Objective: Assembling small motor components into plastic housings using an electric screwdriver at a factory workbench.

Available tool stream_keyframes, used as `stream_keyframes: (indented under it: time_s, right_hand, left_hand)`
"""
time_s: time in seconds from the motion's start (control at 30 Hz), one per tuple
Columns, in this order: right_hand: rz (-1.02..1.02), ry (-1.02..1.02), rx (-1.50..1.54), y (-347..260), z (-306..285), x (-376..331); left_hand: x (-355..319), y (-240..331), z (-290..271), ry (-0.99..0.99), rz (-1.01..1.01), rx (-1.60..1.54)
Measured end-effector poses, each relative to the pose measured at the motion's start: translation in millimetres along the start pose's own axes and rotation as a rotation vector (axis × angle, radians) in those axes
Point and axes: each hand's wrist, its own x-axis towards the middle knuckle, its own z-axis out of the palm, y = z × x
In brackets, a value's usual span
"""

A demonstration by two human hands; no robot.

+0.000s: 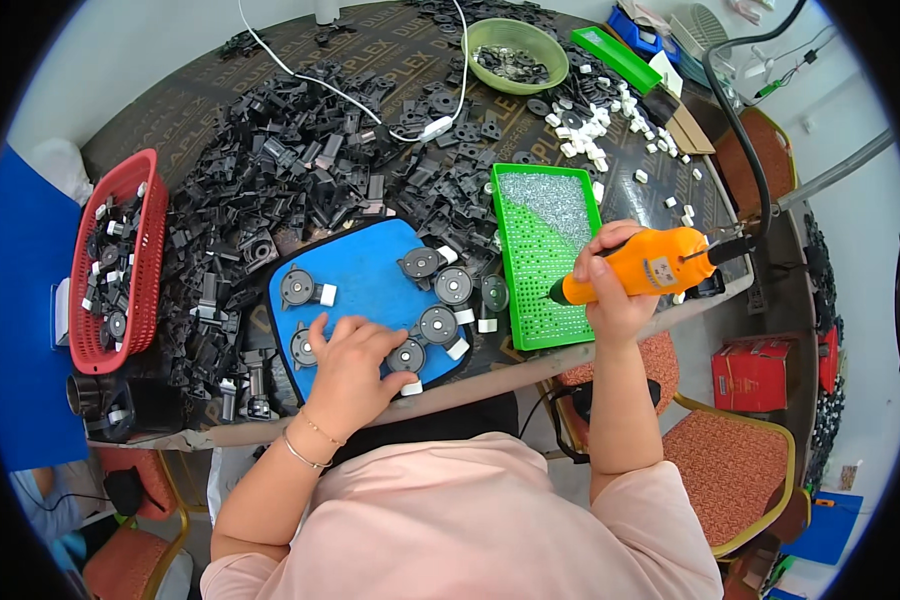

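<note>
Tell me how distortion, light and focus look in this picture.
Head view: fisheye bending curves the table's edge, and the corners go black; head view: the white pieces nearly wash out, the black parts lose detail; head view: the driver looks sharp, but the silvery bits in the tray blend together.

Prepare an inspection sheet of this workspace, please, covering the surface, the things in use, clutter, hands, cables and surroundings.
Surface: dark printed tabletop, blue mat near the person.
Things in use: orange power tool; round black parts, several with white pieces attached, mostly on the mat.
Clutter: heaped black parts, scattered white pieces, red basket, green tray of small metallic pieces.
Hands: left hand over the mat among the round parts; right hand grips the power tool.
Cables: white cable across the table; black cable at the tool's rear.
Surroundings: patterned chairs, red box.
</note>
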Motion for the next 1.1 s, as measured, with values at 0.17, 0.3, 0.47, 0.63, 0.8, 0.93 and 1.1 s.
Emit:
stream_keyframes:
  time_s: [0.17, 0.3, 0.47, 0.63, 0.8, 0.93, 1.1]
  right_hand:
    - [0.067, -0.045, 0.091, -7.6, 5.6, 3.3]
    - [0.045, -0.022, 0.1, -17.5, 9.7, 7.9]
    - [0.004, -0.172, 0.307, -43.3, 56.0, 8.9]
    - [0.048, -0.398, 0.315, -38.5, 114.1, -9.7]
    - [0.039, -0.525, 0.172, -25.2, 134.6, -17.2]
    - [0.114, -0.604, 0.269, -25.5, 141.4, -19.5]
    - [0.058, -0.666, 0.118, -28.0, 142.2, -18.9]
  left_hand:
    - [-0.9, -2.1, -0.5, -0.005, -0.004, -0.012]
    - [-0.8, -3.5, -0.2, -0.017, -0.006, -0.028]
    - [-0.5, -9.4, 3.0, -0.016, 0.007, -0.047]
    - [0.7, -10.2, 2.6, -0.012, 0.017, -0.059]
    - [0.0, -11.6, 6.3, 0.03, 0.013, -0.067]
    - [0.8, -14.1, 9.8, 0.085, 0.042, -0.037]
    - [-1.3, -13.3, 8.5, 0.06, 0.046, -0.008]
